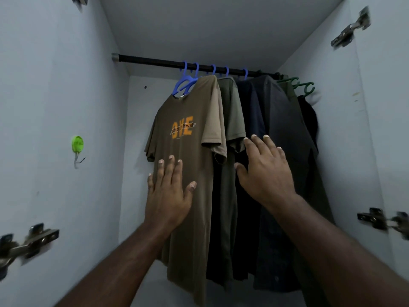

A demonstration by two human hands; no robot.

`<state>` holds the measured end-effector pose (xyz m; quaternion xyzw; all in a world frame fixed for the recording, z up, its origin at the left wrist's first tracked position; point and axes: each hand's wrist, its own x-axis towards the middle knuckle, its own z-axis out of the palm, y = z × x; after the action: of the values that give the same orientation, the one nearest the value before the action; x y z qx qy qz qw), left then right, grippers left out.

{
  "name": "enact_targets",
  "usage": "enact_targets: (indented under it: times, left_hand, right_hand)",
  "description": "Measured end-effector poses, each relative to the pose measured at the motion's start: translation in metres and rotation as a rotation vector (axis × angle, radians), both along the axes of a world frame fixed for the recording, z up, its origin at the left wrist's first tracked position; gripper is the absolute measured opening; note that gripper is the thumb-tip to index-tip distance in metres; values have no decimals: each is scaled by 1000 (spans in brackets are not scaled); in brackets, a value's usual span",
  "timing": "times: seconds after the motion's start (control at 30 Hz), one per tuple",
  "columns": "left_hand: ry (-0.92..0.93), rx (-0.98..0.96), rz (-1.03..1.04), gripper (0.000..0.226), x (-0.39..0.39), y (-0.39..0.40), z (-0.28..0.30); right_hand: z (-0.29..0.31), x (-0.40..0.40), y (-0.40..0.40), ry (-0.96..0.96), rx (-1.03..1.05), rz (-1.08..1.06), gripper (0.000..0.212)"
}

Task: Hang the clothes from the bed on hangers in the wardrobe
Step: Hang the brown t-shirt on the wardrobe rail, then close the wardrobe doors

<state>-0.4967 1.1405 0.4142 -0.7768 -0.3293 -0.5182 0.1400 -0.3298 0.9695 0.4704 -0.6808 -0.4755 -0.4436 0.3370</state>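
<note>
While both hands lie flat, fingers straight, the left hand (168, 191) on the brown tee (188, 151) at frame centre and the right hand (264, 167) against the dark shirts (278, 151), a hard sideways push could slip a blue hanger (184, 82) off the rail (155, 61)

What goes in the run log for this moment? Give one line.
stage: smoothing hung clothes | left hand: flat on brown T-shirt | right hand: open at dark shirts | rail: full
</note>
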Motion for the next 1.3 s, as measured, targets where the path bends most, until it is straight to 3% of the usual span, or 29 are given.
enact_targets:
  times: [0.5,0.7,1.1,1.3]
  left_hand:
    - [89,-42,4,79,-36,-105,-62]
    - [94,-24,-21,75,-25,-157,-80]
    - [264,-171,-47,80,-44,-268,-145]
    - [314,-208,-146,81,-35,-311,-171]
  right_hand:
    - [-64,-75,-81,41,-203,-6,69]
    - [-86,-76,-123,71,-222,35,68]
    - [-150,-88,-216,179,-368,74,70]
    - [-175,-78,-260,314,-318,8,70]
